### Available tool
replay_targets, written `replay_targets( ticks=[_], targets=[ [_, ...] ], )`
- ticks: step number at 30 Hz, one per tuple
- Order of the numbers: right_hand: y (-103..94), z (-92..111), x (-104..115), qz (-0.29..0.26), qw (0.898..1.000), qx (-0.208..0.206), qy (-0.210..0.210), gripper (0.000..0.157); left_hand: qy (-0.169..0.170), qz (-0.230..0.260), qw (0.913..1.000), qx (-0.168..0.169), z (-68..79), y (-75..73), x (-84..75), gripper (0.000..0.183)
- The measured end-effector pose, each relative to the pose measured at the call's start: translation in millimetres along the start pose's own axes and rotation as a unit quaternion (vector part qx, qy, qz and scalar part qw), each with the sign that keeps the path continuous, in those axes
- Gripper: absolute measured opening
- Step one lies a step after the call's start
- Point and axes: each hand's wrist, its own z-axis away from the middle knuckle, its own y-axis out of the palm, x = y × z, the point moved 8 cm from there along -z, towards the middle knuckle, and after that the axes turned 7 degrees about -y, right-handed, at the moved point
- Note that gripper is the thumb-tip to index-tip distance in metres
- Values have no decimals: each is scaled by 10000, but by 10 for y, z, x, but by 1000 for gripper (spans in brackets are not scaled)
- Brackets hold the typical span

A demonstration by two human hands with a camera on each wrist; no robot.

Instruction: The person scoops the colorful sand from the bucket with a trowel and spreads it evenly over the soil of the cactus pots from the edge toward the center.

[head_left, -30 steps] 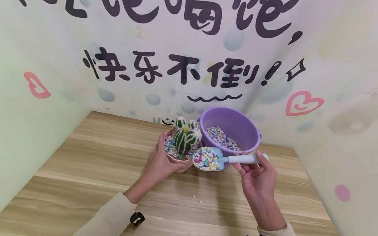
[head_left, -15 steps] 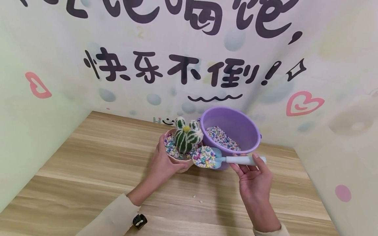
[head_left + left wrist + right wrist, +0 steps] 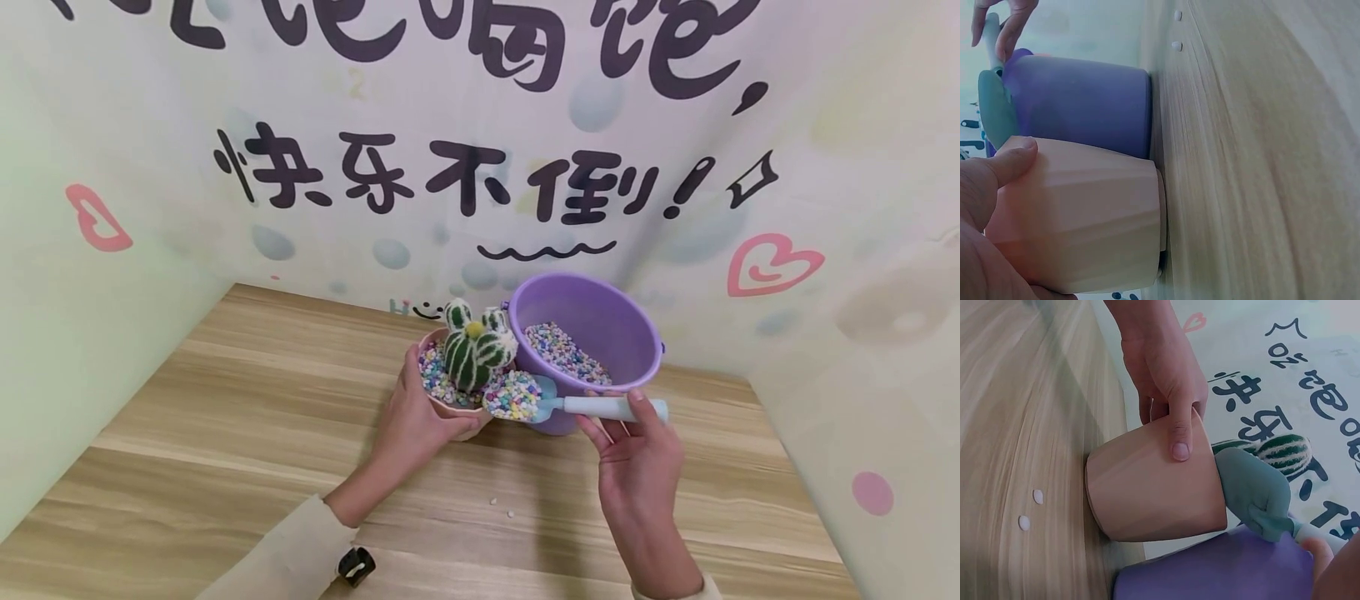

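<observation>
A pink flower pot [image 3: 1085, 212] stands on the table, holding multicoloured pebbles [image 3: 435, 367] and a green-and-white toy cactus [image 3: 471, 354]. My left hand [image 3: 412, 425] grips the pot's rim and side, its thumb down the outer wall in the right wrist view. In my right hand [image 3: 641, 475] is the pale handle of a light-blue scoop shovel [image 3: 551, 404], held about level. Its blade carries a heap of pebbles and sits over the pot's right rim, close to the cactus. Behind the shovel, a purple bucket [image 3: 600, 317] has more pebbles in its bottom.
Two loose white pebbles [image 3: 510, 513] lie on the wooden table [image 3: 225, 433] in front of the pot. A printed cloth backdrop [image 3: 322, 242] rises directly behind the pot and bucket. The bucket stands close against the pot's right side.
The loaded shovel has moved left with my right hand, its blade coming over the pot's rim. My left hand and the pot have hardly moved.
</observation>
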Motion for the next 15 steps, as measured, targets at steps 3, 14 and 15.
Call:
replay_targets(
  ticks=[3,14,15],
  targets=[
    [34,25,18,29,9999,12,-161,9,-21,-37,10000,-17,9,-3,5,134],
    [122,35,45,422,9978,159,-479,12,-98,-69,9999,-6,-3,4,30,132],
    [131,36,49,457,9975,170,-507,12,-91,-56,9999,-15,-4,3,30,132]
  ],
)
